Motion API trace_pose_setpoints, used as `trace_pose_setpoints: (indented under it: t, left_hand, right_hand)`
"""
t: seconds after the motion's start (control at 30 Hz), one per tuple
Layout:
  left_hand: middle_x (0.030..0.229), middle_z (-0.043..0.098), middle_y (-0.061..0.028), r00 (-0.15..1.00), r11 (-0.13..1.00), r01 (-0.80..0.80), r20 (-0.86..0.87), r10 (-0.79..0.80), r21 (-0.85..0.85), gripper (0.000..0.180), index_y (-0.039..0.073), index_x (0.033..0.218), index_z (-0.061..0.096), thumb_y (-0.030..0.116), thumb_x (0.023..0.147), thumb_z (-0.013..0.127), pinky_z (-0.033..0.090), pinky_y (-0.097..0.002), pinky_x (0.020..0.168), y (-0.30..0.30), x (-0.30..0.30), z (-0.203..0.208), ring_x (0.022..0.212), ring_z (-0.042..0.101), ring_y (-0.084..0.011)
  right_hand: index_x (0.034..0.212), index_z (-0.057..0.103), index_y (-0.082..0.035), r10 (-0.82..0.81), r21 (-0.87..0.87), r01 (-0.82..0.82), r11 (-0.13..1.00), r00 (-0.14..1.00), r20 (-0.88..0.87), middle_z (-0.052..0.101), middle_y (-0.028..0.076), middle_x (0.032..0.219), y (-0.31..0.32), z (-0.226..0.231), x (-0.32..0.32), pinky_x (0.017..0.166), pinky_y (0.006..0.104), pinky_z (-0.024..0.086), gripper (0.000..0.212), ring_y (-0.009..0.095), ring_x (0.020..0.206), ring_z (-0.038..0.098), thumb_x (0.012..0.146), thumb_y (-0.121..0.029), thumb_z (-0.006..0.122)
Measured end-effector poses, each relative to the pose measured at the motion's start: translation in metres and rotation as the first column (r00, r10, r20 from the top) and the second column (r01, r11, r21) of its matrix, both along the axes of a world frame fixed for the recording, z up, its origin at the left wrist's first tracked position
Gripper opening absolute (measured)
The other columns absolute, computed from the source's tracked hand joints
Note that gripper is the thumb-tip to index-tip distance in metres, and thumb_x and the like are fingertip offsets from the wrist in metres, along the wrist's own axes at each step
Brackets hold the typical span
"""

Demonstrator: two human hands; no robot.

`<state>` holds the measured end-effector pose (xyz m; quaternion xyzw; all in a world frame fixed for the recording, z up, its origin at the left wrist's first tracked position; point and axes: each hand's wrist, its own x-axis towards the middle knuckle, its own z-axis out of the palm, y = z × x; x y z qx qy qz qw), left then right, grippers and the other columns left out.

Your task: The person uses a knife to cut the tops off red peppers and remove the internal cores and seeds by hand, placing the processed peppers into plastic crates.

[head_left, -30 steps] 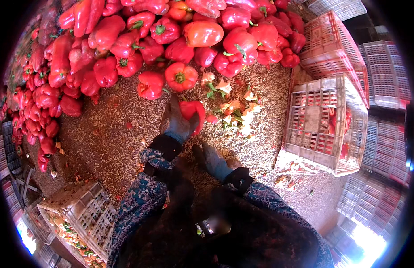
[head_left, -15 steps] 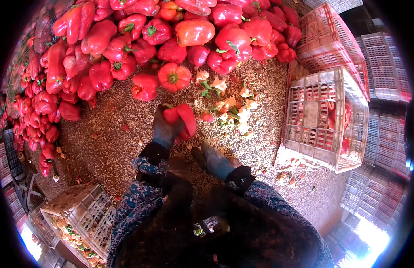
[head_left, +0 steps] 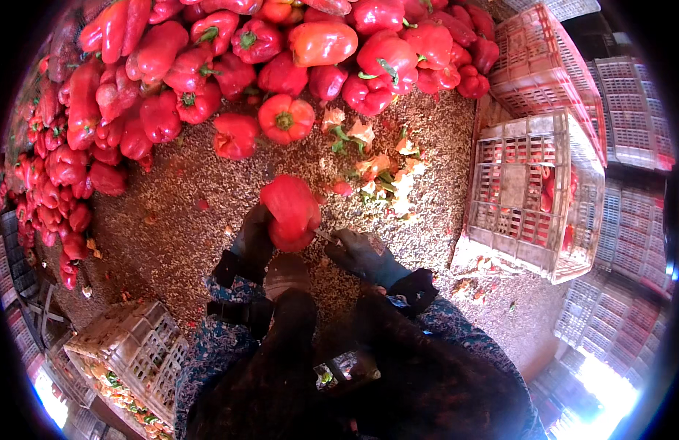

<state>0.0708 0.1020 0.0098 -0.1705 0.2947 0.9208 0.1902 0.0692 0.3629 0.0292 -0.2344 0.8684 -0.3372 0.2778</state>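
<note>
My left hand (head_left: pixel 253 238), in a dark, dirty glove, is closed on a large red bell pepper (head_left: pixel 290 211) above the seed-strewn ground. The pepper's smooth side faces up, and its stem is out of sight. My right hand (head_left: pixel 363 257), also gloved, has its fingers curled close to the pepper's lower right side. A thin, pale blade of a small knife (head_left: pixel 323 235) sticks out of it toward the pepper; its handle is hidden in the fingers. Just beyond lie cut-off cores with green stems (head_left: pixel 376 169) and a whole red pepper (head_left: pixel 286 119).
A big heap of red peppers (head_left: pixel 229 73) spans the far side and left. On the right stand a whitish plastic crate (head_left: pixel 515 187) with peppers inside and a red crate (head_left: pixel 526 66). Another crate (head_left: pixel 134 352) with scraps sits at lower left. Stacked crates (head_left: pixel 629 110) line the far right.
The pepper has been turned in my left hand, so its smooth side now faces up, and it sits nearer my right hand. My right hand's fingers have curled and come up beside it.
</note>
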Motion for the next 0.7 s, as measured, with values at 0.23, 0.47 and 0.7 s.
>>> trace_pose_setpoints:
  t: [0.23, 0.47, 0.7]
  left_hand:
    - [0.136, 0.058, -0.0147, 0.98, 0.993, -0.102, 0.164, 0.11, -0.059, 0.063, -0.003, 0.142, 0.044, 0.043, 0.1, 0.055, 0.045, -0.0403, 0.108, 0.006, 0.014, 0.01, 0.124, 0.057, -0.0254]
    - [0.134, 0.056, -0.0179, 0.975, 0.61, -0.2, -0.214, 0.05, -0.767, 0.079, -0.004, 0.143, 0.042, 0.029, 0.082, 0.078, 0.048, -0.0426, 0.103, -0.004, 0.0, 0.046, 0.125, 0.056, -0.0281]
    - [0.142, 0.049, -0.0295, 0.742, -0.109, -0.587, -0.48, -0.468, -0.802, 0.093, -0.005, 0.147, 0.037, 0.028, 0.074, 0.084, 0.049, -0.0508, 0.103, 0.029, 0.0, 0.077, 0.125, 0.054, -0.0476]
  right_hand:
    - [0.116, 0.062, -0.006, 0.023, -0.255, 0.19, 0.948, 0.758, 0.651, 0.069, 0.013, 0.09, 0.011, 0.01, -0.002, 0.066, 0.0346, 0.055, 0.029, 0.026, 0.078, 0.072, 0.094, -0.026, 0.066]
    - [0.111, 0.063, -0.008, -0.046, -0.12, 0.091, 0.989, 0.941, 0.334, 0.068, 0.008, 0.093, 0.047, 0.046, -0.003, 0.067, 0.0378, 0.053, 0.023, 0.026, 0.075, 0.065, 0.098, -0.027, 0.064]
    - [0.153, 0.033, -0.004, -0.365, -0.272, 0.751, 0.602, 0.562, 0.742, 0.059, 0.011, 0.135, -0.009, 0.076, -0.015, 0.089, 0.0314, 0.055, 0.079, 0.019, 0.116, 0.061, 0.085, 0.006, 0.073]
